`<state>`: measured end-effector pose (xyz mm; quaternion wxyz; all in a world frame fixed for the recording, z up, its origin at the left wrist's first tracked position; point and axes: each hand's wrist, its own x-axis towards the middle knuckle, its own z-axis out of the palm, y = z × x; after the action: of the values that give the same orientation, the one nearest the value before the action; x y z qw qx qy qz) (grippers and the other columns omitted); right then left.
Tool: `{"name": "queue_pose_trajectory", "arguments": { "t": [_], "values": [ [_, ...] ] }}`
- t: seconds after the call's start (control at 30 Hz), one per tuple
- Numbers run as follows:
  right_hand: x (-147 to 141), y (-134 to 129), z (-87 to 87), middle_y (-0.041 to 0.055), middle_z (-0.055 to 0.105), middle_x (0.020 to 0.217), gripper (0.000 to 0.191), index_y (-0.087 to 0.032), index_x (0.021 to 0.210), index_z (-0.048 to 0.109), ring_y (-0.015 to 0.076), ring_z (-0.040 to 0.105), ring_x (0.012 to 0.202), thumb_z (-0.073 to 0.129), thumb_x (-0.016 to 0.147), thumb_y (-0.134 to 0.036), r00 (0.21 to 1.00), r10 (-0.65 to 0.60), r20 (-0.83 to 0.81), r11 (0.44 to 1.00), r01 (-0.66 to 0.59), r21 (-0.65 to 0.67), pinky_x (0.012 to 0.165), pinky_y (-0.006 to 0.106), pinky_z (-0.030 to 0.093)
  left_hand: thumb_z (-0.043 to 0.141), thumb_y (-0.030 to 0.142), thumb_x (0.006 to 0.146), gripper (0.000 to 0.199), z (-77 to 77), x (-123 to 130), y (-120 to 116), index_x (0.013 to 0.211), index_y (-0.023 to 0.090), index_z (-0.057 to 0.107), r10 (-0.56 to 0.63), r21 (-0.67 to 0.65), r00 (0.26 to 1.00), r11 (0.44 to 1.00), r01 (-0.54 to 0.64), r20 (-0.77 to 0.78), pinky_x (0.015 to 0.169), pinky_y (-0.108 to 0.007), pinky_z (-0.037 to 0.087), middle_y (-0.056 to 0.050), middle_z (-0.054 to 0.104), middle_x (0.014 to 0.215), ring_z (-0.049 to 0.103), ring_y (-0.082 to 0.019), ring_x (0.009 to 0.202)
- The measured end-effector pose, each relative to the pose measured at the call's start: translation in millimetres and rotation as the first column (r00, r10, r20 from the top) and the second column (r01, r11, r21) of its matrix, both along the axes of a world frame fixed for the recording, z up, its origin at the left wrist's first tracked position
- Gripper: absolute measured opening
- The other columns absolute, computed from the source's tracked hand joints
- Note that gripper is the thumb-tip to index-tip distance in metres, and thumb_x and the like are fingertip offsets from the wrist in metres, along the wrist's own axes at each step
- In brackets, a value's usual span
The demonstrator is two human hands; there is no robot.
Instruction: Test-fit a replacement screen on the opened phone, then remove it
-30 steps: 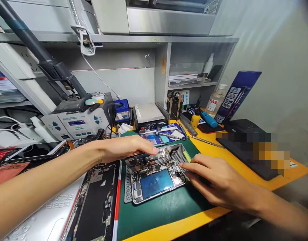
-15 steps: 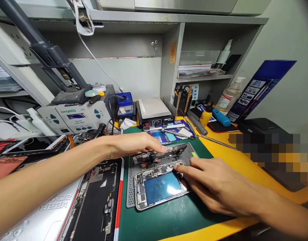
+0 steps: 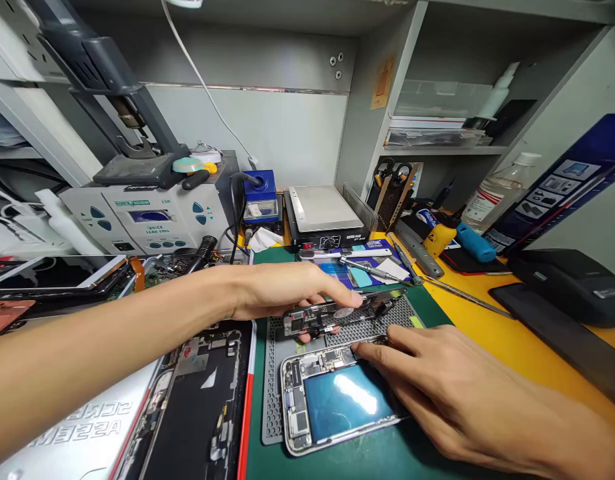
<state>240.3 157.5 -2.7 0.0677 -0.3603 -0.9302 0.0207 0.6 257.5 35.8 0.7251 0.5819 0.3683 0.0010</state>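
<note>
My left hand [image 3: 297, 290] is closed on a phone screen [image 3: 345, 313], thumb on top and fingers beneath, holding it tilted above the far edge of an opened phone body [image 3: 345, 403]. The screen's inner side, with metal shields, faces me. The phone body lies on a grey perforated pad [image 3: 272, 400], showing its circuit board and a dark blue, shiny battery area. My right hand [image 3: 437, 387] holds the phone body's right end, its index fingertip pressed on the board near the top edge. That hand covers the phone's right side; its thumb is partly hidden.
A green mat [image 3: 260, 460] covers the yellow bench [image 3: 467, 313]. On the left are an opened tablet shell [image 3: 187, 407] and a soldering station [image 3: 152, 220]. Behind are a hot plate [image 3: 327, 217], a brush [image 3: 347, 254] and screwdrivers. Bottles and a black case [image 3: 572, 283] stand at right.
The view has moved closer and lower. My left hand still holds the screen, now slightly farther from the phone body. My right index fingertip stays on the board.
</note>
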Motion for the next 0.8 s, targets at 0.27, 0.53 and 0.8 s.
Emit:
{"name": "queue_pose_trajectory", "arguments": {
  "t": [0.27,0.53,0.8],
  "values": [
    [2.2,3.0,3.2,0.0102,0.073,0.094,0.038,-0.025,0.125,0.066,0.0221,0.066,0.065,0.049,0.093,-0.014,0.999,0.031,-0.041,0.999,-0.029,0.030,0.051,0.034,0.050,0.073,0.045,0.081,0.025,-3.1,1.7,4.7,0.078,0.021,0.072,0.014,-0.017,1.000,1.000,-0.014,0.017,0.065,-0.028,0.049,-0.003,0.067,0.089,0.058,-0.019,0.083],
    [1.9,2.5,-2.6,0.0103,0.076,0.104,0.044,-0.028,0.138,0.060,0.0249,0.072,0.074,0.051,0.095,-0.019,0.998,0.031,-0.060,0.999,-0.032,-0.016,0.056,0.036,0.061,0.070,0.044,0.082,0.023,-5.5,1.8,10.3,0.077,0.021,0.074,-0.001,-0.018,1.000,1.000,0.001,0.021,0.059,-0.026,0.043,-0.003,0.068,0.087,0.057,-0.019,0.081],
    [23.1,-13.0,-19.3,0.0060,0.076,0.118,0.048,-0.038,0.145,0.056,0.0277,0.076,0.091,0.054,0.099,-0.028,0.992,-0.097,-0.086,0.995,0.097,-0.005,0.067,0.035,0.066,0.070,0.042,0.082,0.021,-6.9,1.7,12.5,0.074,0.022,0.072,0.013,-0.069,0.999,0.998,-0.011,0.040,0.057,-0.025,0.042,-0.002,0.068,0.080,0.057,-0.016,0.071]
  ]
}}
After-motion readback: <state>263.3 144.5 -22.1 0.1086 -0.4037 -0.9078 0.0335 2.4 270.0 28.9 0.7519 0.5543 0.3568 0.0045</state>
